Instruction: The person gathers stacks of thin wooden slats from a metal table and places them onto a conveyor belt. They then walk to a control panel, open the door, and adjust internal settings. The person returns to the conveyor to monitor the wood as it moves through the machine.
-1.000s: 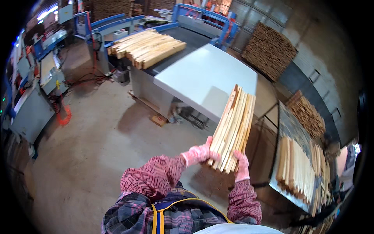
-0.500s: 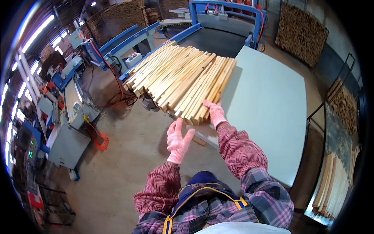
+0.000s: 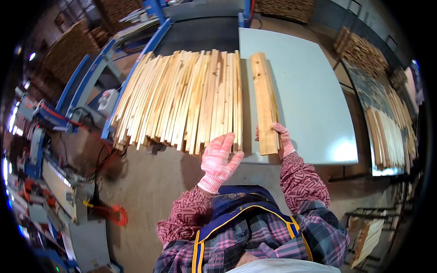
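Observation:
A wide row of narrow wooden strips stands packed side by side at the machine's outfeed. My left hand, in a pink-and-white glove, is at the near ends of the row's right side, its fingers stretched out and apart. In my right hand, gloved alike, is the near end of a wooden board with knots in its face. Fingers wrap it from both sides. It is held over the pale table, apart from the row; whether it is one piece or several pressed together I cannot tell.
The pale grey-green table extends to the right. Behind the row is a blue-framed machine with a dark belt. A rack of wooden strips stands at far right. An orange coiled hose hangs at lower left.
My right hand has taken the wooden board from the row's right end and moved it right, over the table. My left hand remains by the near ends. The view has turned right.

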Motion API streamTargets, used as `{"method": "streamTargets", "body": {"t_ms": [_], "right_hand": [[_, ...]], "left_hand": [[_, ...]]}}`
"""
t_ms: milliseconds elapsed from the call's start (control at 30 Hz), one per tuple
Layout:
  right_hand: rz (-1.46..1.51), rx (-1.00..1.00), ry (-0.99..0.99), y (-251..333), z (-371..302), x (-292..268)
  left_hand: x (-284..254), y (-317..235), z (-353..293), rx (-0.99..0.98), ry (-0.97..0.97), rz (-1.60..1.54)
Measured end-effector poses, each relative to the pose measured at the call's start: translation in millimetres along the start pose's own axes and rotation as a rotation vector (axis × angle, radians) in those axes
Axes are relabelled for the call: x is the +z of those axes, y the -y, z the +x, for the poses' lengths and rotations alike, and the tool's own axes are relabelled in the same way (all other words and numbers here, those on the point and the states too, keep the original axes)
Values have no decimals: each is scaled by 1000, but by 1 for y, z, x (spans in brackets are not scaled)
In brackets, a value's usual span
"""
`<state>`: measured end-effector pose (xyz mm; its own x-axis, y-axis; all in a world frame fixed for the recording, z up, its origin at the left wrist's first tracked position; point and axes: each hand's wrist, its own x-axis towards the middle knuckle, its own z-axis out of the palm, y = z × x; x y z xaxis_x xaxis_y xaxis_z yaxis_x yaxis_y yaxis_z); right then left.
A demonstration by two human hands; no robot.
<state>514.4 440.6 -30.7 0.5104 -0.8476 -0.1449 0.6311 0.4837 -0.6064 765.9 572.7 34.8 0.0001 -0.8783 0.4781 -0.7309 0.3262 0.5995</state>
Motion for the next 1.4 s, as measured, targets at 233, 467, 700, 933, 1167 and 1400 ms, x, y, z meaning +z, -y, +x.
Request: {"method": "streamTargets", "body": {"t_ms": [233,467,700,933,1167,1400], "right_hand": [[-116,79,-127,-3,-20,-9],[-699,-170,-401,-51,46,34],[-324,-28,-278,-32,26,-4],[-195,23,-189,22,-52,25],[-315,36,-260,-10,-13,32],[-576,-99,-354,-37,49,72]], "left_hand": [[-12,36,21,41,111,-56],[9,29,40,137,227,246],[49,-36,55,147,369,279],[81,-63,31,146,450,-389],[61,-38,23,-75,502,-251],[-34,3,25,446,485,-432]]}}
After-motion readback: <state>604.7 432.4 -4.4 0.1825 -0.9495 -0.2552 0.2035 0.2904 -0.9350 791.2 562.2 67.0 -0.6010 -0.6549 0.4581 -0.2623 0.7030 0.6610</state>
